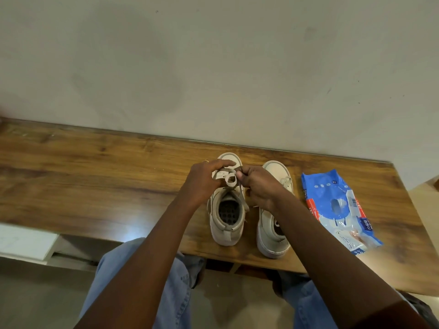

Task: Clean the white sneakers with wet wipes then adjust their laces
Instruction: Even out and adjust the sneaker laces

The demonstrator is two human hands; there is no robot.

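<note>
Nearest, the person's blue jeans sit below the wooden tabletop. Two white sneakers stand side by side on it, heels toward the person: the left sneaker and the right sneaker. Both hands work above the left sneaker's tongue. The left hand and right hand have curled fingers pinching its lace, which forms a small loop between them. A blue wet wipes pack lies right of the sneakers. A pale wall rises behind.

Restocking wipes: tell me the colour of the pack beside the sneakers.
The pack is mostly blue with white and red-orange parts, seen in the head view.
</note>
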